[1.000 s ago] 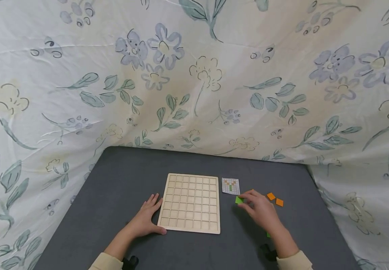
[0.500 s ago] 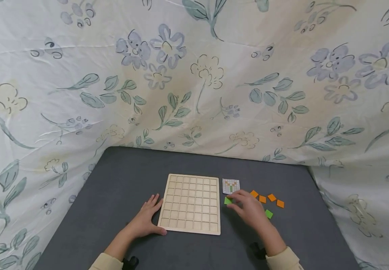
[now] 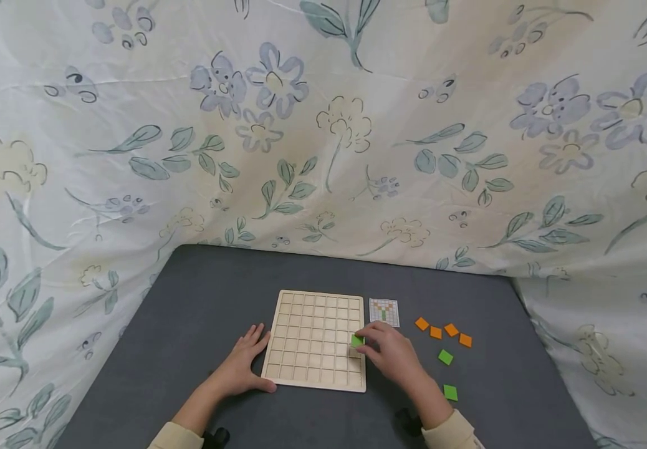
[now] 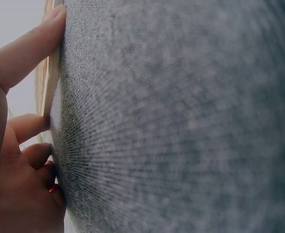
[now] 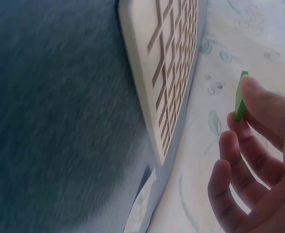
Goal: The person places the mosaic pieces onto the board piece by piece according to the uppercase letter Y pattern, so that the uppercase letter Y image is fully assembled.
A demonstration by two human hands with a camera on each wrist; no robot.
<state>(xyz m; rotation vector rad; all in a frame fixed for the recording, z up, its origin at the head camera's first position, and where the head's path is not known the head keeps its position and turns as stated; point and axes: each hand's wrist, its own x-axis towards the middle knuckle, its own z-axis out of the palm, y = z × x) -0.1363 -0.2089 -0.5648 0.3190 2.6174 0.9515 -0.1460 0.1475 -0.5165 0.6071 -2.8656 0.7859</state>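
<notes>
A pale wooden grid board [image 3: 313,342] with square recesses lies on the dark table. At its left side rests my left hand [image 3: 237,365], fingers spread, fingertips against the edge and thumb at the near left corner; the left wrist view shows the thumb [image 4: 33,43] touching the board's side. My right hand [image 3: 393,355] pinches a green square tile [image 3: 357,340] over the board's right edge. In the right wrist view, the tile [image 5: 240,96] stands edge-on between thumb and index finger, held above the board [image 5: 154,82].
A small printed pattern card [image 3: 384,312] lies right of the board. Several orange tiles [image 3: 436,332] are scattered beyond it. One green tile [image 3: 445,357] lies below them, and another green tile [image 3: 450,393] is nearer. Floral cloth [image 3: 323,156] hangs behind the table.
My right hand has moved left with the green tile, from beside the card to over the board's right edge. Tiles it covered now show. The left hand has stayed still.
</notes>
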